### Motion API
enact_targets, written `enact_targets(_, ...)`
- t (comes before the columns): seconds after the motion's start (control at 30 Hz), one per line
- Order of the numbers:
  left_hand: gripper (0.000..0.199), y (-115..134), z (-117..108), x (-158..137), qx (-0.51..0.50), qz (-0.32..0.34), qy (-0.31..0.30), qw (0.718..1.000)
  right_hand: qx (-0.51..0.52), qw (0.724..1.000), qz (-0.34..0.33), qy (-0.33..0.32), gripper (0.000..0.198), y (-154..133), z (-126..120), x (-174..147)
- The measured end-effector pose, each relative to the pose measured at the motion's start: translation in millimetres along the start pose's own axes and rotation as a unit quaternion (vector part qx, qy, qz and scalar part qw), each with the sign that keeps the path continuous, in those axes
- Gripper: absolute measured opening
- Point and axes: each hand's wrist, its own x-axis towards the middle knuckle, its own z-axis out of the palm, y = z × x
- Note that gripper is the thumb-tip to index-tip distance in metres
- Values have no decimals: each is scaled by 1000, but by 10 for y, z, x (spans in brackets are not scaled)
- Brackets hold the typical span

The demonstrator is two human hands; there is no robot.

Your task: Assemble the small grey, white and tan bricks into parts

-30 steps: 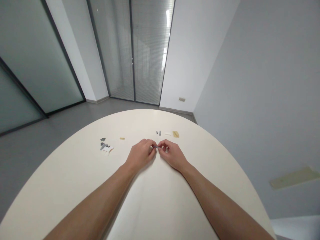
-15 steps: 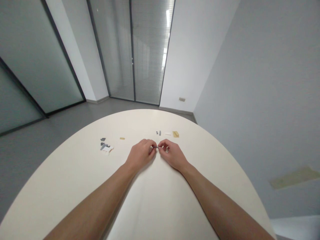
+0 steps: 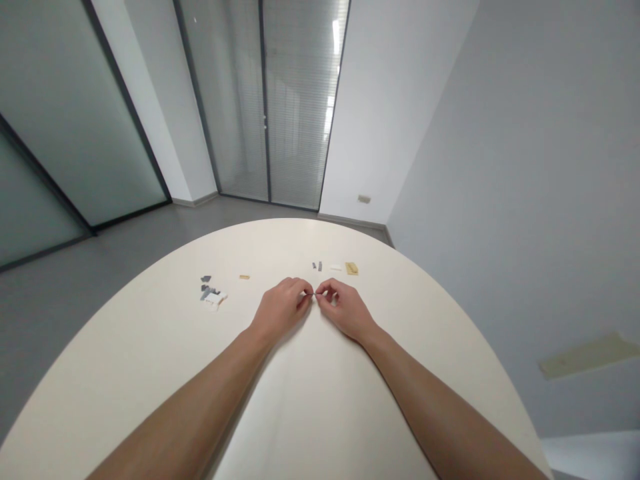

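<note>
Between my two hands, over the middle of the white table, is a small dark piece, too small and too covered to name. My left hand pinches its left end between thumb and fingertips. The right end is pinched by my right hand, its fingers curled and close to the left fingertips. Just beyond the hands lie two small grey pieces and a thin white strip. A yellow square piece rests to the right of the strip.
At the left of the round white table lies a loose pile of grey and white pieces, with a dark piece behind it. A narrow yellow bar lies between that pile and my left hand. Glass partitions and walls stand beyond.
Both hands stay in the same place, still pinching the small dark piece. Slightly less of it shows between the fingertips; the pieces on the table have not moved.
</note>
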Motion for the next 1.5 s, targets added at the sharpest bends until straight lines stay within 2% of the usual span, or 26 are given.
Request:
enact_targets(0.83, 11, 33, -16, -5, -8, 8, 10, 1000, -3, 1000, -5, 15, 10, 76, 28, 2)
enact_targets(1.5, 12, 28, -20, -7, -12, 9, 10, 1000, 2, 1000, -4, 7, 11, 25, 0, 0)
